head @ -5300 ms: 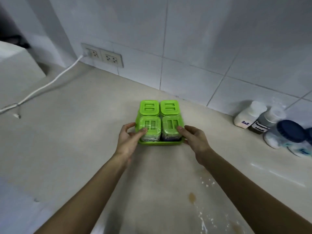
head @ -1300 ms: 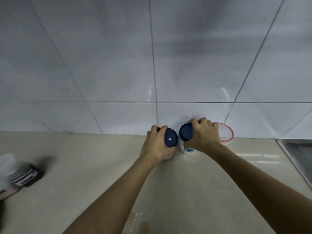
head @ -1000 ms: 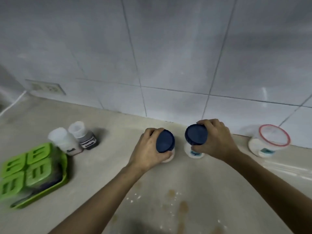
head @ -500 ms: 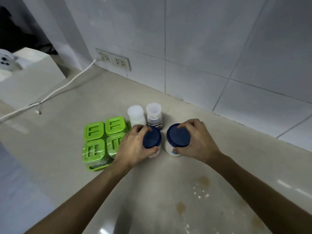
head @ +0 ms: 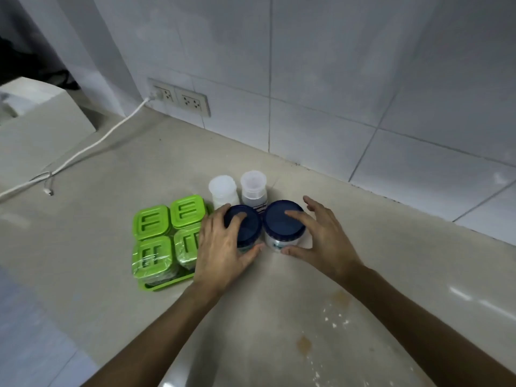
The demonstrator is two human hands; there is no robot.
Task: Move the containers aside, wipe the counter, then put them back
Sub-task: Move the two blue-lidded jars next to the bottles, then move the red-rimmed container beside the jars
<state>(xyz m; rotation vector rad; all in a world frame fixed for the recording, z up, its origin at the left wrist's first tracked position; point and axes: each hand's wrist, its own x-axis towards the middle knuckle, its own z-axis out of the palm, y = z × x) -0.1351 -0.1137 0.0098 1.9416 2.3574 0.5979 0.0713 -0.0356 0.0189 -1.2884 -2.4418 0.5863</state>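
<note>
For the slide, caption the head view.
Both hands, left hand and right hand, set two blue-lidded jars beside the green container tray on a stained counter.

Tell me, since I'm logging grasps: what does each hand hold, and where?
Left hand grips the left blue-lidded jar around its lid and side; right hand is opening off the right jar.

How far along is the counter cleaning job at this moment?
Done: the green tray of jars and two small white bottles stand grouped at the left. In hand: the left hand and right hand are setting two blue-lidded jars beside them, the right hand's fingers spread. Left: wiping the stains and crumbs on the counter, no cloth visible, then putting everything back.
</note>
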